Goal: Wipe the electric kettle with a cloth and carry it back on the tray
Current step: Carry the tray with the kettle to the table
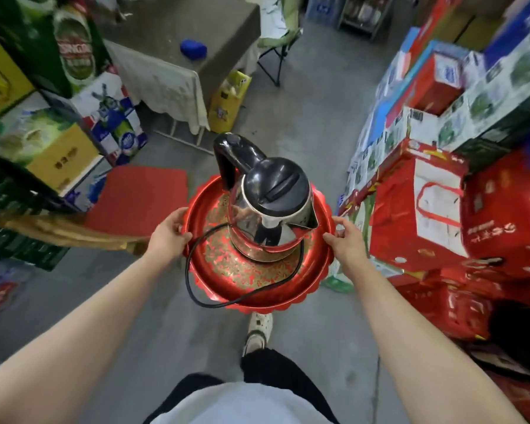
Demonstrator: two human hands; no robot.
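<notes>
A steel electric kettle (266, 215) with a black lid and black handle stands upright on a round red tray (257, 289) with a scalloped rim. Its black cord (193, 270) loops over the tray's left edge. My left hand (170, 232) grips the tray's left rim and my right hand (346, 240) grips its right rim, holding the tray in the air over the floor. No cloth is in view.
Stacked red gift boxes (435, 209) line the right side, drink cartons (114, 117) the left. A table (184, 41) with a blue object stands ahead, a folding chair (276, 50) behind it. A red mat (138, 194) lies on the grey floor. My foot (257, 328) is below the tray.
</notes>
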